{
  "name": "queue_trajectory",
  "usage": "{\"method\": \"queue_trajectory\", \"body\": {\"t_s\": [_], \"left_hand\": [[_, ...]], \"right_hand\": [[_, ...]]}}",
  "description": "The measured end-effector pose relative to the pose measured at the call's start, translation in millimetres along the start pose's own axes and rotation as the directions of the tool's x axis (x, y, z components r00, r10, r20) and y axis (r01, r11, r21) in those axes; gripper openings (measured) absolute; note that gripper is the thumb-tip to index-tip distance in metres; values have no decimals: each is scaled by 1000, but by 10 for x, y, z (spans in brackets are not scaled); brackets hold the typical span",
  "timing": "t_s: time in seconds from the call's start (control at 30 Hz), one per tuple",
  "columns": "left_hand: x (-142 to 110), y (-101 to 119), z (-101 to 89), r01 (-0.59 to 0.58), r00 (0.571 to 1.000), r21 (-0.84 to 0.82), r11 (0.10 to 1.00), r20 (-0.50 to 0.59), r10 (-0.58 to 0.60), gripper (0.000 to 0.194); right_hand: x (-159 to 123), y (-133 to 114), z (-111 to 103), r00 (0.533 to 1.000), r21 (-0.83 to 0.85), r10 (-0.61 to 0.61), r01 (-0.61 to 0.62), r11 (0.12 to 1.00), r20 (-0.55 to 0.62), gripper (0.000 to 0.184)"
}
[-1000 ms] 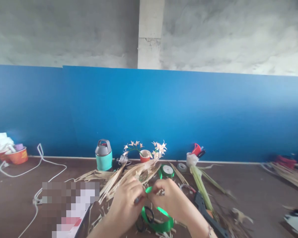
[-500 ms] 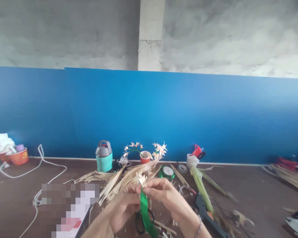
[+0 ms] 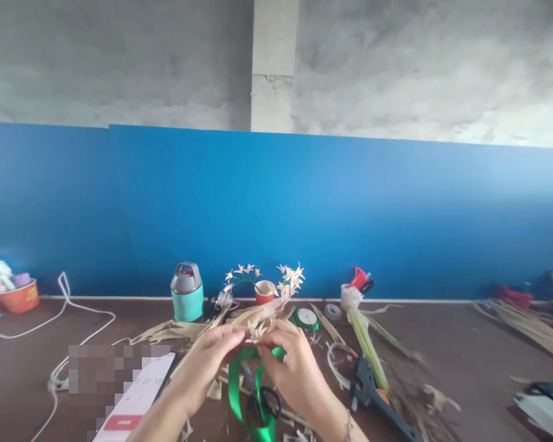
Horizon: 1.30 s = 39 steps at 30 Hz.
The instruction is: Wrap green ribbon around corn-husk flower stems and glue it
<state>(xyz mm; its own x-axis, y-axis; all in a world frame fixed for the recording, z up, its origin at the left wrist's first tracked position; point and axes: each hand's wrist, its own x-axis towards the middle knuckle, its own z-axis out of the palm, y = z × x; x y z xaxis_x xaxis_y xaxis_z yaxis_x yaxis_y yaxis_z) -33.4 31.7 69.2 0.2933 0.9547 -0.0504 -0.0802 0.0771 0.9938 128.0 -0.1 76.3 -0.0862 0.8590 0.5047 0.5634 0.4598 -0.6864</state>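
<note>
A pale flower of dried husk petals [image 3: 257, 332] is held between my two hands, above the table. My left hand [image 3: 207, 359] is closed, with its thumb and fingertips pinching at the flower's left side. My right hand [image 3: 290, 359] is also closed, its thumb and fingers around the flower's base and a green ribbon [image 3: 235, 390]. That ribbon runs beneath the flower and hangs in a loop. Fingers hide the exact grip and the flower's lower end. Black-handled scissors [image 3: 271, 402] lie below the hands, partly behind the ribbon.
Husk strips [image 3: 166, 331] lie around a ribbon spool [image 3: 307, 318]. Behind stand a turquoise flask [image 3: 187, 301] and a red cup [image 3: 264, 293] with finished flower sprays. A glue gun [image 3: 373, 393] lies right, a phone [image 3: 136, 396] left, near a white cord [image 3: 58, 362].
The flower has tipped from upright toward me and sits slightly lower. The ribbon, which hung straight down, now makes a wide loop to the left. The view has shifted slightly right.
</note>
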Motion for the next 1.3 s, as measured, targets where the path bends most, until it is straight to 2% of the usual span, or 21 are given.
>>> {"method": "queue_trajectory", "body": {"t_s": [0.07, 0.2, 0.27, 0.37, 0.57, 0.73, 1.0, 1.17, 1.3], "left_hand": [[-24, 41, 4, -37, 999, 96, 995, 37, 34, 29], [-35, 82, 48, -78, 977, 111, 991, 208, 54, 41], [-26, 90, 64, -72, 985, 153, 986, 169, 45, 36], [-30, 102, 80, -46, 999, 322, 946, 28, 39, 17], [-109, 135, 116, -86, 992, 476, 875, -44, 122, 16], [-114, 112, 125, -91, 996, 465, 881, 21, 91, 14], [-94, 75, 108, -84, 996, 478, 875, 32, 78, 2], [-79, 69, 132, -17, 1000, 408, 913, 2, 18, 14], [-65, 86, 135, -35, 996, 397, 917, 92, -2, 26]], "right_hand": [[3, 6, 18, 1000, -78, -17, 15, 997, -20, 22], [8, 39, 24, 999, -96, -10, 6, 995, -40, 22], [12, 53, 17, 999, -62, 14, -15, 998, -31, 21], [16, 61, 4, 999, -45, 45, -46, 998, -23, 20], [2, 68, 0, 998, -116, 16, -23, 993, -57, 19], [5, 68, 11, 997, -130, 22, -32, 991, -79, 19], [30, 59, 11, 996, -102, 88, -87, 991, 0, 20], [31, 77, -6, 991, -64, 134, -132, 989, 22, 20], [40, 91, -10, 986, -69, 161, -158, 985, 38, 20]]}}
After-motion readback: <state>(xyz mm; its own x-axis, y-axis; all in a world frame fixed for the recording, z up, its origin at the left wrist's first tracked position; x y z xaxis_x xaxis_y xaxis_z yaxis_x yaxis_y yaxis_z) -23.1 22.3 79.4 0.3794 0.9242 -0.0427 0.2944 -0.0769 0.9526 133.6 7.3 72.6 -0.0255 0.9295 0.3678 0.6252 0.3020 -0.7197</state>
